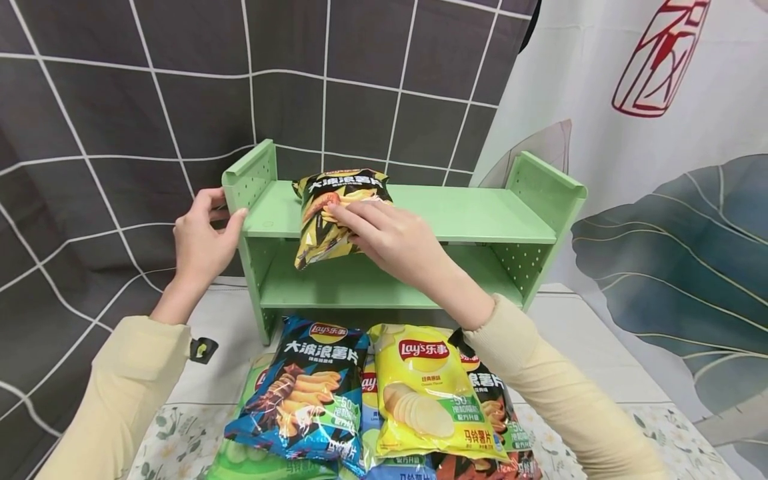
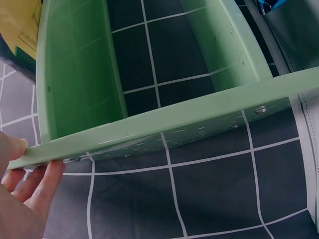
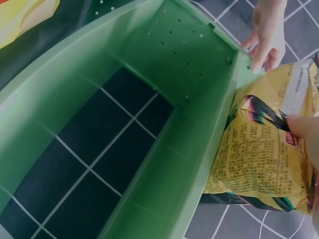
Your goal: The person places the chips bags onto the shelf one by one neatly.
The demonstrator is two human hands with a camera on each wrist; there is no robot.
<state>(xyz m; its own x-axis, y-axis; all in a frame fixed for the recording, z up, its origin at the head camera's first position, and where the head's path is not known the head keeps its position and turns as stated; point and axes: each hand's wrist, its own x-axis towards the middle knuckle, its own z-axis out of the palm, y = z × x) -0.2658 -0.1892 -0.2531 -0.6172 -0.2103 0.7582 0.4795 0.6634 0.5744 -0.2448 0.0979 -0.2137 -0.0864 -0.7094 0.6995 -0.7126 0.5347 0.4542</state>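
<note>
My right hand [image 1: 399, 243] holds a black-and-yellow bag of potato chips [image 1: 317, 230] at the top board of a green two-tier shelf [image 1: 474, 213]. The bag tilts, its lower end hanging over the board's front edge. In the right wrist view my thumb [image 3: 304, 128] presses on the bag's printed back; the other fingers are mostly hidden. My left hand [image 1: 203, 241] grips the shelf's left side panel, thumb on one face and fingers [image 2: 44, 186] on the other, as the left wrist view shows.
In front of the shelf lie several chip bags, overlapping: a blue bag [image 1: 306, 393] and a yellow bag [image 1: 429, 393] on top, with a green bag [image 1: 246, 460] partly covered beneath. A dark grid-patterned cloth [image 1: 360, 120] hangs behind, and a white patterned curtain [image 1: 600, 73] hangs at right.
</note>
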